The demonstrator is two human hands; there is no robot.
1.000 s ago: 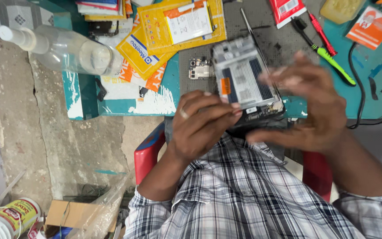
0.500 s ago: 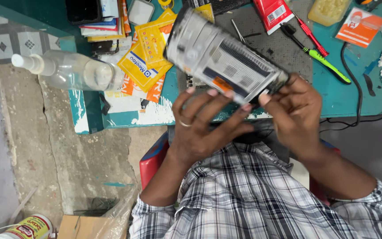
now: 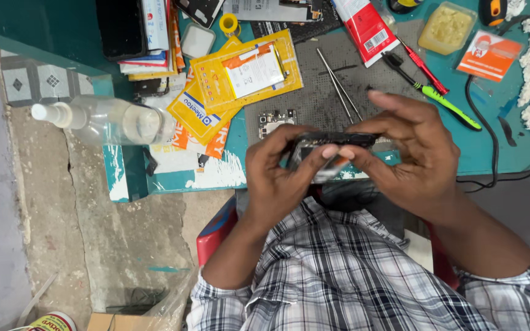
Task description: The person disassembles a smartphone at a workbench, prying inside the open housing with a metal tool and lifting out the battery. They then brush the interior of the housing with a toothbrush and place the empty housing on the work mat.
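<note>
Tilted flat-on half a sec ago, phone (image 3: pixel 332 150) now sits edge-on, pinched btwn left hand (image 3: pixel 277 178) and right hand (image 3: pixel 412 159), tweezers (image 3: pixel 338 86) at 12 o'clock, inspection apparently ongoing.

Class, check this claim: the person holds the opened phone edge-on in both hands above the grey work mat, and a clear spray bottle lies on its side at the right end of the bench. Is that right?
Not quite. The head view shows the clear spray bottle lying at the left end of the bench, not the right. The rest holds: left hand and right hand hold the opened phone edge-on above the grey work mat.
</note>
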